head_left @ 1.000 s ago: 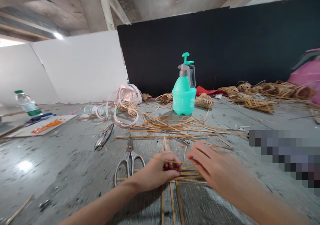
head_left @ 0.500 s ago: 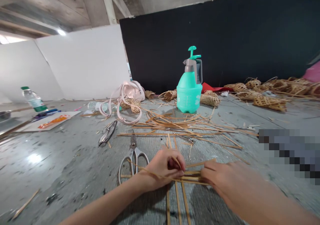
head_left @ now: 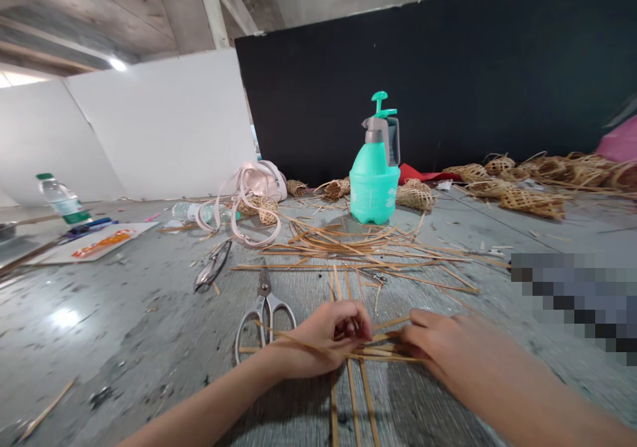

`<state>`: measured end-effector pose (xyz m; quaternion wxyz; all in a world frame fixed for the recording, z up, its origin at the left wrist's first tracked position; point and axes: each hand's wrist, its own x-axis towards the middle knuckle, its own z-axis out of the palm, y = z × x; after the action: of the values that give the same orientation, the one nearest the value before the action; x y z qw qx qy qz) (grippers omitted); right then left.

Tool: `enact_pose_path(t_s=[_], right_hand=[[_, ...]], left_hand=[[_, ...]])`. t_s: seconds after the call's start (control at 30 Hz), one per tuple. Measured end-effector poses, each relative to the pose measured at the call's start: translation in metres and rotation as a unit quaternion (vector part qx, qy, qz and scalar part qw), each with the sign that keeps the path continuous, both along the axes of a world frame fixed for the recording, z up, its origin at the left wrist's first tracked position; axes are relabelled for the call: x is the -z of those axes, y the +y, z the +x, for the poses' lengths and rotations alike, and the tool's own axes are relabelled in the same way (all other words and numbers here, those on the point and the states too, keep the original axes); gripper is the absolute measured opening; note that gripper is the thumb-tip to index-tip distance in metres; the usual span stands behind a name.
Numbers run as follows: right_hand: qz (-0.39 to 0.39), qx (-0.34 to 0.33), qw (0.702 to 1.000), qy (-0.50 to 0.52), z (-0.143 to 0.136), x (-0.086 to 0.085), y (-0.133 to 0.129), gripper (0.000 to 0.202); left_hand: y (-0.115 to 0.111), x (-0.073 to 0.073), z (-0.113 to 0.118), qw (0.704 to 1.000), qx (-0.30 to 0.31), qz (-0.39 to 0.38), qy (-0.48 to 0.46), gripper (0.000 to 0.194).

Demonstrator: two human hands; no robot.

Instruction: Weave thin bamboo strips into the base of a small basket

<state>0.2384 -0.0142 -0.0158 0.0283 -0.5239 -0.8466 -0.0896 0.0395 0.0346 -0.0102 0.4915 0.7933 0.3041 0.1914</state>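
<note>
Thin bamboo strips (head_left: 369, 400) lie crossed on the grey surface, several pointing toward me and others running sideways between my hands. My left hand (head_left: 323, 337) rests over the crossing, its fingers curled in on the strips. To its right, my right hand (head_left: 438, 341) pinches the ends of the sideways strips, fingertips partly hidden. One long strip passes over my left wrist toward the scissors (head_left: 265, 294). The scissors lie just left of that hand, blades pointing away, with a strip end under their handles.
Beyond my hands lies a heap of loose strips (head_left: 343, 241). Behind it stand a turquoise spray bottle (head_left: 373, 185) and woven bamboo pieces (head_left: 532, 201). Glasses (head_left: 213, 268), a pale pink bag (head_left: 261, 182), a painted sheet (head_left: 99, 241) and a plastic bottle (head_left: 64, 201) are leftward.
A strip that stuck up between my left fingers no longer shows there, and those fingers have curled over slightly rightward. My right hand stays at the strip ends. The view has shifted slightly.
</note>
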Motion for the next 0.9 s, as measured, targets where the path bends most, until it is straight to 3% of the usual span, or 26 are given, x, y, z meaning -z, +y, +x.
enact_pose_path(t_s=[0.2, 0.3, 0.4, 0.6, 0.77, 0.9], right_hand=[[0.116, -0.069, 0.991, 0.014, -0.006, -0.011, -0.004, 0.015], [0.193, -0.109, 0.973, 0.067, -0.006, -0.014, -0.006, 0.019], [0.212, -0.136, 0.963, 0.096, -0.008, -0.017, -0.009, 0.027], [0.188, -0.100, 0.961, 0.176, -0.012, -0.012, -0.011, 0.026], [0.043, -0.124, 0.967, 0.220, -0.013, -0.017, -0.017, 0.016], [0.019, -0.129, 0.971, 0.202, -0.011, -0.023, -0.021, 0.024]], left_hand=[[-0.003, -0.007, 0.001, 0.999, 0.014, 0.009, 0.027, 0.024], [-0.004, -0.008, 0.000, 0.999, 0.026, 0.017, 0.029, 0.028], [-0.003, -0.007, -0.001, 0.999, 0.037, 0.024, 0.023, 0.025], [0.002, -0.001, -0.004, 0.999, 0.047, 0.007, 0.003, 0.017], [0.000, 0.000, -0.005, 0.999, 0.028, -0.015, -0.001, 0.014], [0.001, 0.001, -0.003, 0.999, 0.003, -0.040, -0.002, 0.016]])
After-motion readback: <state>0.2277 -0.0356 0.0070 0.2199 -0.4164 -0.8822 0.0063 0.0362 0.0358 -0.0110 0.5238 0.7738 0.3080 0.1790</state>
